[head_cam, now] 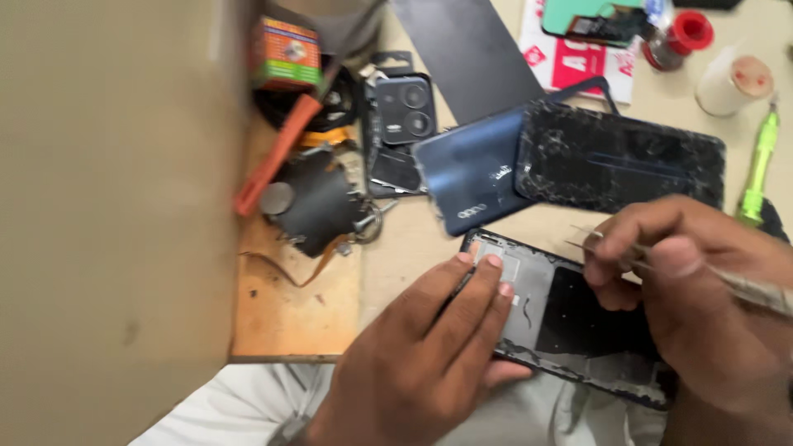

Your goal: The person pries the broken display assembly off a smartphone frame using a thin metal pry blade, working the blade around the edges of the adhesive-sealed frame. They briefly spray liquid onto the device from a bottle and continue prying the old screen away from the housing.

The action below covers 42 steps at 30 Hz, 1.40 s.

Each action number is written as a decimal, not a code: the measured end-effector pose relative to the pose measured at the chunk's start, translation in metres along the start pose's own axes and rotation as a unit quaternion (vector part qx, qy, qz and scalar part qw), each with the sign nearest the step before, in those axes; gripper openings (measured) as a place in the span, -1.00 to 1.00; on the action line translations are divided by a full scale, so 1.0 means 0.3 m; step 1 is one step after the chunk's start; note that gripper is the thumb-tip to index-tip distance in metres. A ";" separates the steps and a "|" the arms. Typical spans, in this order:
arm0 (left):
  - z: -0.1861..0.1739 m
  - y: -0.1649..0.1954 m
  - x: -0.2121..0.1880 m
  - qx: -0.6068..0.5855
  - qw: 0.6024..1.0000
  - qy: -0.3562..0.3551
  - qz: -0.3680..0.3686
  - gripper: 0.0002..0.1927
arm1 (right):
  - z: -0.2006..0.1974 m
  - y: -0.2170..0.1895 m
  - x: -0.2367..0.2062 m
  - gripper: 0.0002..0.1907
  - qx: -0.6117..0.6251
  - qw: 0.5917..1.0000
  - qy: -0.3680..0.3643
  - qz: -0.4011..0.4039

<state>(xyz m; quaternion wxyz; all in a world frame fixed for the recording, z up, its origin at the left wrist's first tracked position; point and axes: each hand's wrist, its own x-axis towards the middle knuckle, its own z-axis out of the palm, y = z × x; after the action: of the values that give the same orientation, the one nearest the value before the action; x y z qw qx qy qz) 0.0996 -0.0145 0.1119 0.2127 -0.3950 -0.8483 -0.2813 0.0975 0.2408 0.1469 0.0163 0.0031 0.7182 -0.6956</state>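
Pinning the opened phone (570, 318) flat on the table (413, 239) with left hand (429, 347) fingers spread on its top edge, the right hand (694, 289) pinches tweezers (603, 241), tips together, just above; small, steady moves seem wise. A cracked screen (619, 157) and blue back cover (471, 173) crowd close behind.

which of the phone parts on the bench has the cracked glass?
The black panel at upper right, its surface webbed with cracks. The blue back cover beside it looks smooth, and the opened phone frame under the hands shows no glass.
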 end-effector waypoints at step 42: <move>0.006 0.081 0.105 -0.021 0.998 0.018 -0.048 -0.45 | -0.241 0.036 0.062 -0.75 -0.406 0.892 -0.187 -0.059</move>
<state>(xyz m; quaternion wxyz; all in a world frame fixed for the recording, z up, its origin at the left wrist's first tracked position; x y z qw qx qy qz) 0.0997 0.0168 0.1363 0.2061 -0.3526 -0.8562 -0.3163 0.0777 0.3131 0.1378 0.1093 -0.1760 0.9208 -0.3305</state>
